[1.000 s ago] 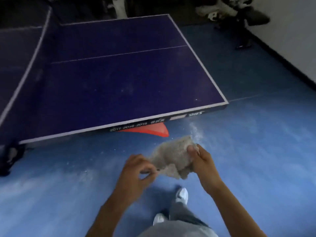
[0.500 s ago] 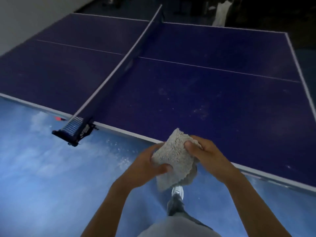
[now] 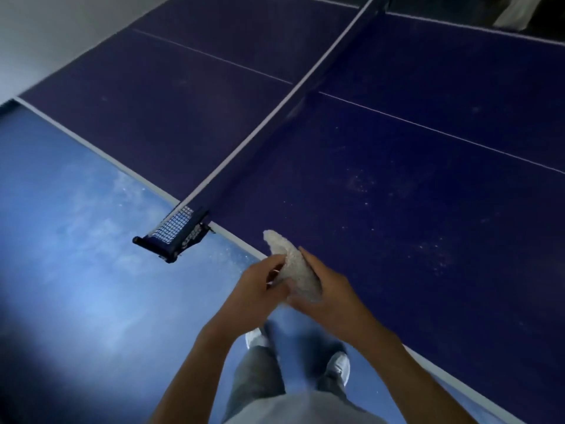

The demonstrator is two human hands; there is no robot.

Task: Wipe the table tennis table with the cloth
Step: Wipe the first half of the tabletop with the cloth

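A dark blue table tennis table (image 3: 397, 166) with white lines fills the upper right of the head view. Pale dust specks dot its near half. A grey-white textured cloth (image 3: 295, 267) is folded and held upright just above the table's near edge. My right hand (image 3: 324, 289) grips the cloth from the right and below. My left hand (image 3: 260, 286) pinches its left side. Both hands hover over the white edge line, to the right of the net post.
The net (image 3: 275, 117) runs diagonally across the table, ending in a clamp (image 3: 174, 234) that sticks out over the blue floor (image 3: 76, 270). My legs and white shoes (image 3: 339, 365) stand beside the table edge. A white wall (image 3: 46, 35) is at upper left.
The view has swung left and closer to the table. The cloth has been folded from a spread sheet into a narrow upright bundle between my hands.
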